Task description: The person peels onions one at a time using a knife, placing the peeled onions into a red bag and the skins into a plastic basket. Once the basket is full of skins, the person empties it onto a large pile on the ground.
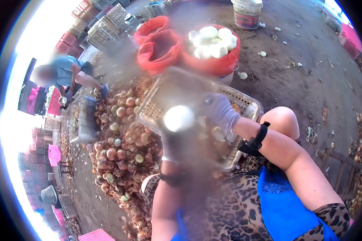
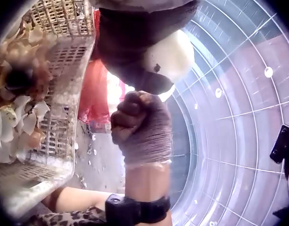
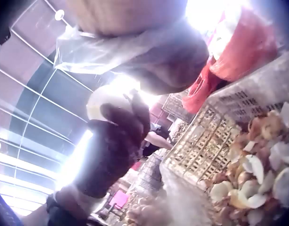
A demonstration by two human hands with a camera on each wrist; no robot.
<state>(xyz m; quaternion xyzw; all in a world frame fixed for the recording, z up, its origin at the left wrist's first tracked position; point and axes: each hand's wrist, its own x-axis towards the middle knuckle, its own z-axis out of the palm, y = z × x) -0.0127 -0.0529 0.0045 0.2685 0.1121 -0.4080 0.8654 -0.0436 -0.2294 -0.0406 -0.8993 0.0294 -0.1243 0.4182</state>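
Note:
In the head view my left hand, gloved, grips a peeled white onion from below, over the edge of a plastic crate. The left wrist view shows its dark glove around the onion, which has a small dark spot. My right hand, in a light knitted glove, is above the crate, right of the onion. Its fingers are curled into a fist in the left wrist view; whether a small tool is inside, I cannot tell. Onion skins lie in the crate.
Beyond the crate, a red-lined bucket holds peeled onions, beside an open red bag. Unpeeled onions are heaped at left, near another crate. A person works farther left. A white bucket stands far back.

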